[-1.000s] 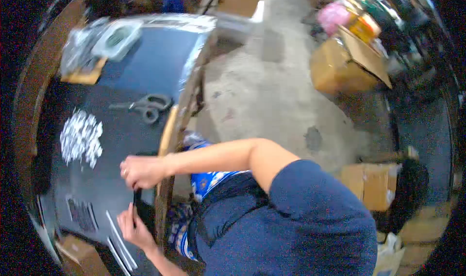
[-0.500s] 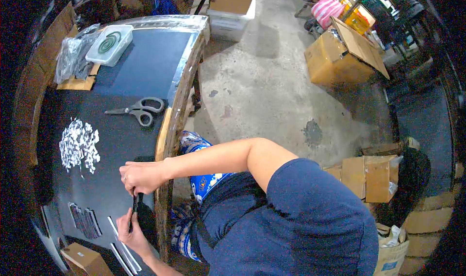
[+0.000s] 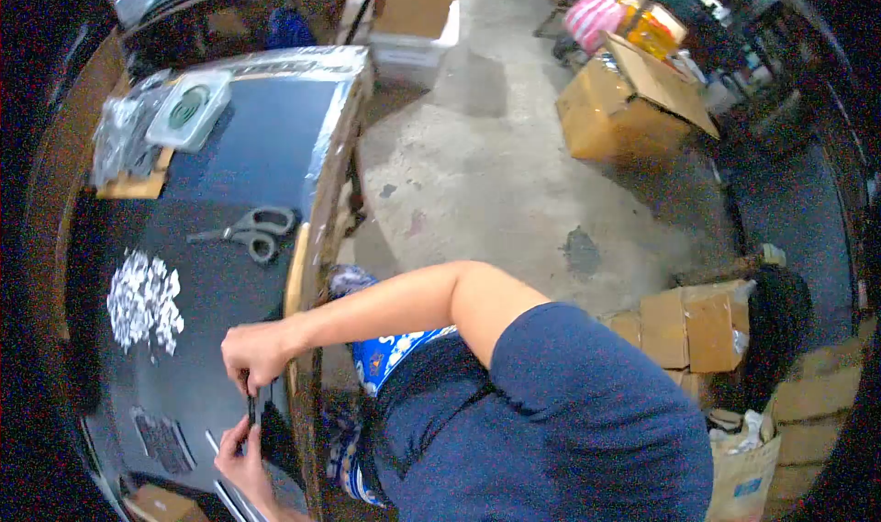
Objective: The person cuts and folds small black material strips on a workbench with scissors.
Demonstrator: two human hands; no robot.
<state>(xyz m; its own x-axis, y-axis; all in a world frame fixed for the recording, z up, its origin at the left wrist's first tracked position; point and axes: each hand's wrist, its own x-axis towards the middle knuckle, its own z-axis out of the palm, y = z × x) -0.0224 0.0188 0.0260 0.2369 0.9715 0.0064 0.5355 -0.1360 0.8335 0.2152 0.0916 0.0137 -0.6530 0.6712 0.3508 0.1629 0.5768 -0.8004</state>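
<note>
My right hand (image 3: 257,355) is closed with its fingertips pinching one end of a thin black strip (image 3: 253,412) over the table edge. Just below it, my left hand (image 3: 243,462) grips the other end of that strip between thumb and fingers. Past the hands on the dark tabletop lies a pile of small white-and-black pieces (image 3: 144,303). A bundle of dark strips (image 3: 163,441) rests to the left of my left hand. Pale long strips (image 3: 237,502) lie partly behind that hand. Grey-handled scissors (image 3: 252,234) lie open-bladed or nearly so; blur hides which.
A plastic tub (image 3: 190,111) with a green coil sits beside clear plastic bags (image 3: 128,136) at the table's far end. A small cardboard box (image 3: 165,504) stands at the near left. Larger cartons (image 3: 610,109) and a white bag (image 3: 745,481) are on the floor behind.
The whole view has shifted, so the table things appear lower and slightly left. Both hands still hold the strip, with the right hand's knuckles turned a little more upward.
</note>
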